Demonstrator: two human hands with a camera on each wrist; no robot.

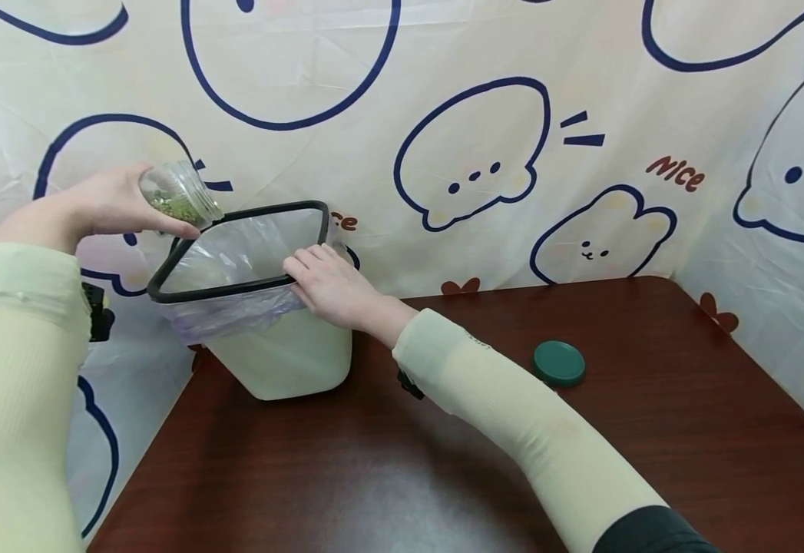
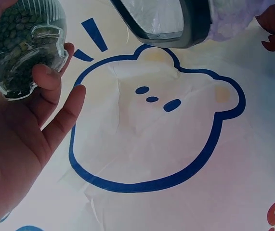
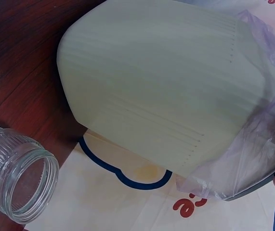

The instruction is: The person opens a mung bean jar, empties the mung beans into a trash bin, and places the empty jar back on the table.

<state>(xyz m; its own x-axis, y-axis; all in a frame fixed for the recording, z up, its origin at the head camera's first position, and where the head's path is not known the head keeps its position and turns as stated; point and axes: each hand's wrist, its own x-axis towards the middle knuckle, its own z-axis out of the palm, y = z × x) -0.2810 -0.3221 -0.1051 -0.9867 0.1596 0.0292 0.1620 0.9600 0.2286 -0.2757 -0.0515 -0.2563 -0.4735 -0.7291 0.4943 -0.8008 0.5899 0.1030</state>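
Note:
My left hand [image 1: 121, 201] holds a clear glass jar [image 1: 173, 190] partly filled with small green beans [image 2: 17, 29]. The jar is tipped on its side, its mouth pointing right over the left end of the bin's rim. A pale trash bin [image 1: 291, 357] with a black rim [image 1: 249, 284] and a translucent purple bag liner [image 1: 229, 315] leans on the table. My right hand [image 1: 332, 286] grips the near right part of that rim, fingers over the top. Whether beans are falling cannot be made out.
On the dark brown table [image 1: 402, 468] lies a green lid [image 1: 558, 362], right of the bin. A second, uncapped glass jar [image 3: 21, 175] is in the right wrist view, near the table edge beside the bin. A printed cloth [image 1: 346, 161] hangs behind the table.

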